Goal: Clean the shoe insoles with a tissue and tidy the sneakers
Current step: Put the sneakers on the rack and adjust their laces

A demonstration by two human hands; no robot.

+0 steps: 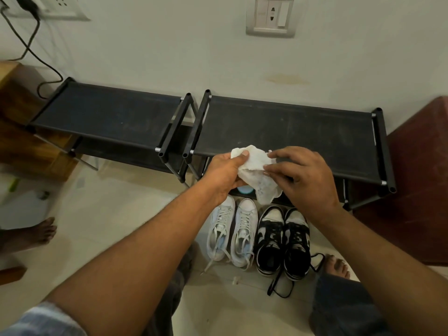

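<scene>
Left hand (223, 175): grips one end of the crumpled tissue (257, 158), thumb pressed on top and fingers curled beneath; held over the front rail of the long shoe rack (291, 127).
Right hand (305, 175): pinches the tissue's opposite edge between thumb and fingertips, also over that front rail.
Tissue: white and creased, stretched between both hands, one corner hanging down in front of the long shoe rack.
White sneakers (232, 229): pair side by side on the floor just in front of the long shoe rack, toes toward it, laces loose.
Black-and-white sneakers (283, 241): pair just beside the white pair, toes toward the long shoe rack; a black lace trails on the floor away from it.
Long shoe rack: black fabric top, dusty, set against the wall.
Short shoe rack (109, 112): same build, just beside the long shoe rack's end on the left hand's side.
Wall socket (270, 16): on the wall above the long shoe rack.
Bare foot (337, 265): on the floor beside the black-and-white pair, on the side away from the long shoe rack.
</scene>
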